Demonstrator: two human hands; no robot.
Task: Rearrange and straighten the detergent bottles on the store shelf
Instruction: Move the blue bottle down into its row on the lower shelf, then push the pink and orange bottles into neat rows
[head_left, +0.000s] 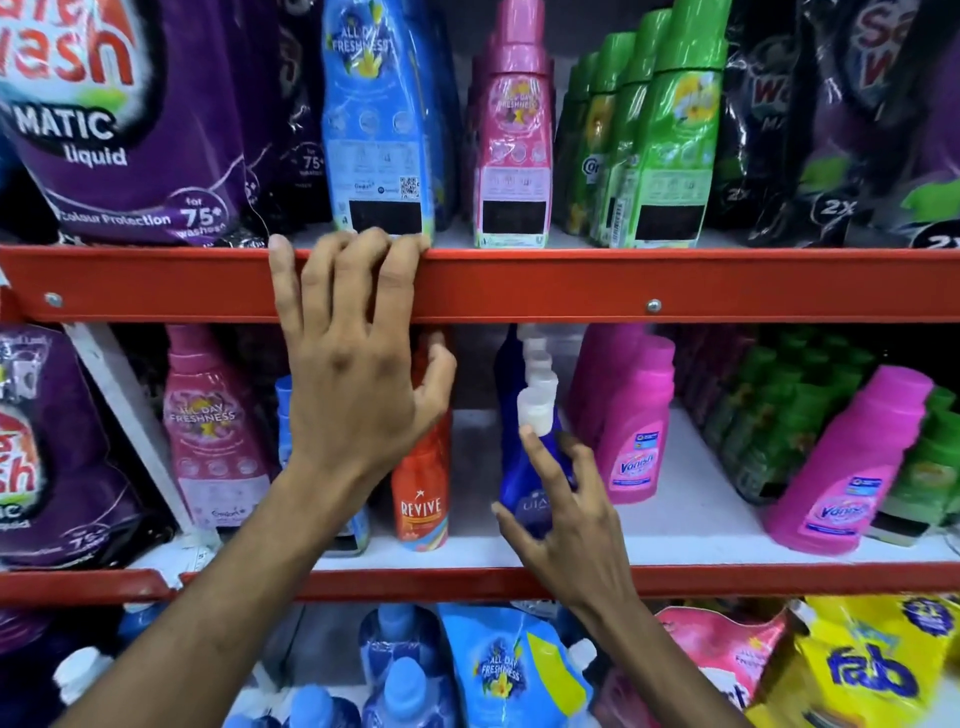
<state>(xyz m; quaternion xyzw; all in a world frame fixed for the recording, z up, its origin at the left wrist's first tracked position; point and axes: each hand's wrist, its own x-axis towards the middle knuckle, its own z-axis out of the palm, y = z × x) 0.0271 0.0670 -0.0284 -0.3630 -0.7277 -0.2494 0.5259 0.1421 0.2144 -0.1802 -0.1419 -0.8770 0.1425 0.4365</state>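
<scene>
The red shelf rail (675, 283) spans the view. The left hand (358, 395) lies flat on it, fingers spread, tips over its top edge. The right hand (576, 530), fingers splayed loosely, touches the dark blue bottle (514, 478), which stands on the middle shelf (675, 540) beside the red Revive bottle (421, 499).

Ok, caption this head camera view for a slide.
The left hand rests on the red shelf rail while the right hand reaches for a dark blue bottle.
</scene>
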